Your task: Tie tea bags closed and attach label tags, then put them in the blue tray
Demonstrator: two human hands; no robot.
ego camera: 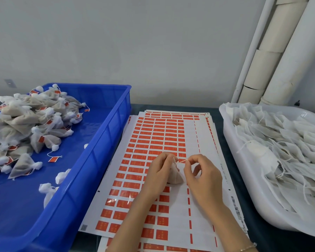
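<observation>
Tea bag (175,176) gripped by left hand (159,170), right hand (201,174) pinching its string (182,161) — above label sheets (153,139)

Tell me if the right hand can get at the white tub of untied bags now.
Probably yes: nothing lies between the right hand and the white tub beside it, though it pinches a tag.

A small white tea bag (175,177) stood point-up in the middle, with a thin red tag (182,161) at its top. The blue tray (105,135) on the left held many tied bags (25,120).

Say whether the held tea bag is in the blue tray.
Out: left hand holds tea bag, right hand pinches its tag, over the label sheets.
</observation>
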